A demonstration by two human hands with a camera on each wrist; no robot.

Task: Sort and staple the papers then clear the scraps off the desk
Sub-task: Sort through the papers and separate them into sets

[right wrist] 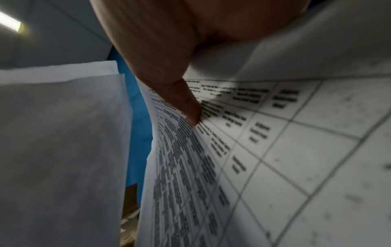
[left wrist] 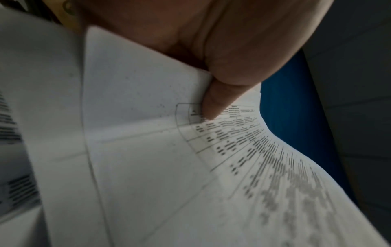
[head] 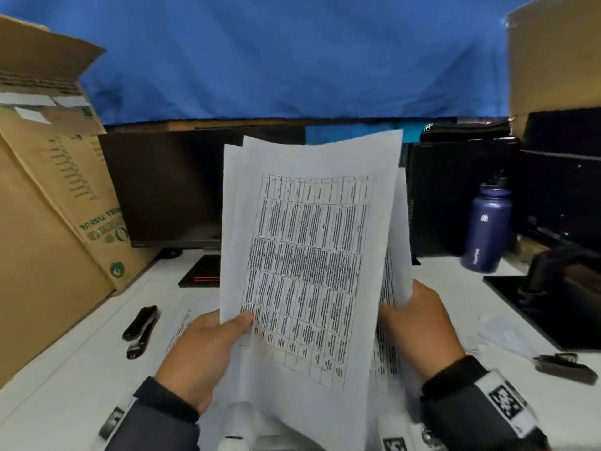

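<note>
So, step: sorting, nothing stapled yet.
left hand: thumb pinches the front papers, held up over the surface.
right hand: grasps the back sheets.
tip: square edges first; stapler waits near left.

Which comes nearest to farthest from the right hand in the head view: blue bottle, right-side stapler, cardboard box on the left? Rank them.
From the right hand:
1. Stapler, on the desk just right of it.
2. Blue bottle, upright, farther back right.
3. Cardboard box, far across at the left.
</note>
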